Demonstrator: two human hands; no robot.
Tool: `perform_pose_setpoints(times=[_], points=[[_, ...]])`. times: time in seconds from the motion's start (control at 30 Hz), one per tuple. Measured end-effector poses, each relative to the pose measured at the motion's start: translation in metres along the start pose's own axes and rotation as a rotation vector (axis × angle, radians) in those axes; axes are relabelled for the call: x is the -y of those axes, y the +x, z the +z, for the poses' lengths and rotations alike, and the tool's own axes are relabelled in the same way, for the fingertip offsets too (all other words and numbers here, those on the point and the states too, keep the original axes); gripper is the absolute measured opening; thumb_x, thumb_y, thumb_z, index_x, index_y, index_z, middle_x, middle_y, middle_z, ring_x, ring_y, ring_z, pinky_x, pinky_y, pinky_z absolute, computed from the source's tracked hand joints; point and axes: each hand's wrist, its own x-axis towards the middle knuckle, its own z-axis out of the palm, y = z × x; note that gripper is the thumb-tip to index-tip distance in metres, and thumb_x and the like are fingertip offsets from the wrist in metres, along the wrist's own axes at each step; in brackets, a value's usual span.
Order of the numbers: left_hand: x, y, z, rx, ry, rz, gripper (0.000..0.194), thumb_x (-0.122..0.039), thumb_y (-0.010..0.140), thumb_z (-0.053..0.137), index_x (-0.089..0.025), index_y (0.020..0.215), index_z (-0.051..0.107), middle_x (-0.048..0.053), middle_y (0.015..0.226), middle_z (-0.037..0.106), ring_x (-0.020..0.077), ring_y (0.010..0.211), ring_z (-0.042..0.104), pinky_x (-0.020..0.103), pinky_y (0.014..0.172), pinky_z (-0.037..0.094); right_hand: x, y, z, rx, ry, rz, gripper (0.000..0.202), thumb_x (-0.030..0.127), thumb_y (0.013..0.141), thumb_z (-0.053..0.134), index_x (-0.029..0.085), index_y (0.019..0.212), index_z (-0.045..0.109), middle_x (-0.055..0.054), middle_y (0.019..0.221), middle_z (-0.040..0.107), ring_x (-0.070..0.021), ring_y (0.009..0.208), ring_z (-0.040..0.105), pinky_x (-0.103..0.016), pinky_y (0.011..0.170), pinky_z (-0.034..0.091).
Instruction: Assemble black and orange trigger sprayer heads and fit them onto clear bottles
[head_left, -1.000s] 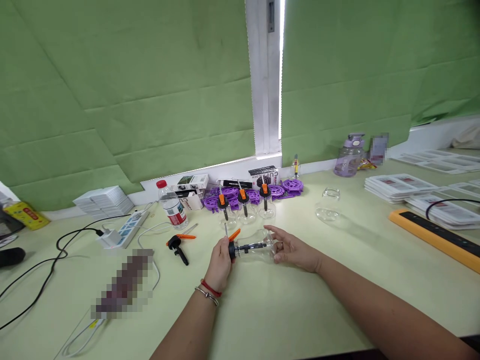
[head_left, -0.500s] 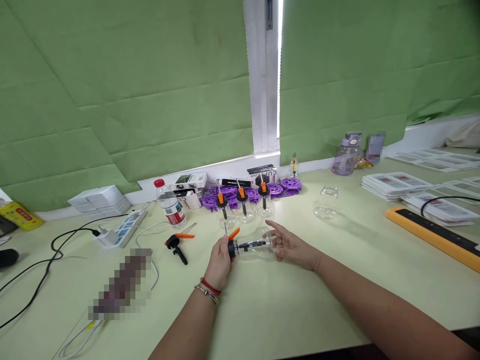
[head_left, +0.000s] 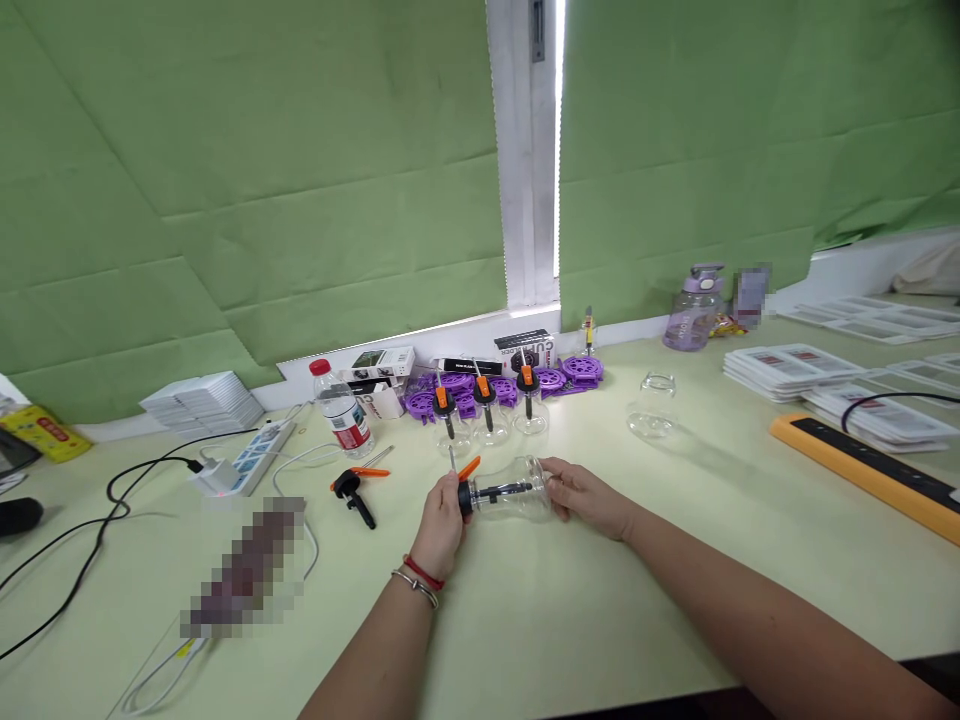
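A clear bottle (head_left: 517,505) lies on its side just above the table between my two hands, with a black tube running inside it. My left hand (head_left: 441,520) is closed round the bottle's black cap (head_left: 465,498), from which an orange lever (head_left: 470,468) and a thin metal spout stick out. At the other end, my right hand (head_left: 589,498) has its fingers curled round the bottle's base. Left of my left hand lies a loose black cap (head_left: 349,487) with a black tube and an orange lever (head_left: 373,473). An uncapped clear bottle (head_left: 651,420) stands at the right.
Three capped bottles with orange levers (head_left: 485,390) stand before purple plastic parts (head_left: 551,380) and boxes (head_left: 525,350). A red-capped water bottle (head_left: 341,405), a power strip (head_left: 259,455) and cables are left. An orange-edged black bar (head_left: 862,470) and stacked cards (head_left: 787,368) lie right.
My right hand's raised, spread fingers have come down and closed round the bottle's base. My left hand keeps hold of the cap almost without moving.
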Motion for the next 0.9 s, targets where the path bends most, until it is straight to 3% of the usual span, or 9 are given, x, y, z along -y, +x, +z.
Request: perform_pose_setpoints(times=[0.1,0.17,0.27,0.43,0.57,0.67,0.73,0.9], points=[[-0.0013,0.0003,0.0002,-0.013,0.003,-0.020,0.048,-0.060,0.083,0.037,-0.016,0.090,0.053,-0.005,0.057,0.040,0.0065,0.040,0.031,0.019,0.036,0.019,0.0017,-0.0022,-0.0013,0.014,0.097,-0.008,0.074,0.050,0.075,0.065,0.026,0.138,0.033,-0.008,0.109,0.048,-0.0106,0.070,0.047,-0.026,0.060,0.045],[-0.0019,-0.0003,0.0008,-0.022,0.002,-0.029,0.047,-0.059,0.084,0.036,-0.015,0.089,0.053,-0.005,0.058,0.041,0.0062,0.040,0.032,0.019,0.037,0.020,0.0013,-0.0025,-0.0020,0.023,0.131,-0.008,0.083,0.043,0.070,0.073,0.031,0.139,0.029,-0.008,0.120,0.041,-0.0103,0.076,0.046,-0.027,0.066,0.046],[-0.0018,-0.0017,0.0013,-0.019,-0.004,-0.012,0.046,-0.058,0.085,0.036,-0.015,0.087,0.053,-0.005,0.059,0.041,0.0058,0.041,0.032,0.018,0.037,0.020,-0.0011,-0.0009,-0.0019,0.020,0.130,0.002,0.077,0.040,0.069,0.074,0.029,0.134,0.036,-0.006,0.113,0.043,-0.0083,0.072,0.043,-0.027,0.068,0.044],[0.0006,-0.0011,0.0004,-0.024,-0.017,-0.018,0.046,-0.058,0.085,0.036,-0.015,0.091,0.053,-0.005,0.058,0.040,0.0058,0.040,0.031,0.018,0.036,0.019,-0.0018,0.0016,0.0000,0.016,0.074,0.043,0.067,0.054,0.080,0.056,0.023,0.137,0.037,-0.004,0.093,0.047,-0.0094,0.063,0.043,-0.024,0.054,0.035],[0.0025,0.0024,-0.0008,-0.016,-0.019,-0.027,0.049,-0.059,0.085,0.035,-0.015,0.095,0.055,-0.005,0.057,0.041,0.0061,0.039,0.030,0.018,0.035,0.017,0.0002,0.0001,-0.0001,0.070,0.012,-0.031,0.063,0.054,0.083,0.052,0.025,0.137,0.038,-0.009,0.113,0.045,-0.0120,0.074,0.045,-0.025,0.060,0.040],[0.0027,0.0036,-0.0012,-0.017,-0.024,-0.035,0.051,-0.060,0.084,0.036,-0.014,0.097,0.055,-0.005,0.056,0.043,0.0062,0.038,0.029,0.019,0.035,0.016,-0.0001,-0.0011,0.0000,0.085,0.065,-0.064,0.081,0.049,0.077,0.064,0.030,0.143,0.021,-0.009,0.123,0.039,-0.0134,0.085,0.046,-0.028,0.073,0.043],[0.0022,0.0029,-0.0011,-0.016,-0.026,-0.032,0.051,-0.059,0.084,0.036,-0.014,0.096,0.055,-0.005,0.057,0.043,0.0058,0.038,0.029,0.019,0.035,0.017,-0.0002,-0.0014,0.0008,0.064,0.086,-0.041,0.086,0.047,0.077,0.065,0.032,0.144,0.015,-0.008,0.119,0.041,-0.0122,0.082,0.048,-0.029,0.075,0.043],[0.0012,0.0000,-0.0007,-0.020,-0.023,-0.024,0.048,-0.058,0.085,0.036,-0.014,0.092,0.055,-0.004,0.058,0.043,0.0054,0.038,0.029,0.019,0.035,0.017,0.0000,-0.0007,0.0019,0.032,0.034,0.050,0.070,0.054,0.084,0.050,0.026,0.142,0.023,-0.004,0.092,0.048,-0.0124,0.068,0.050,-0.027,0.060,0.040]])
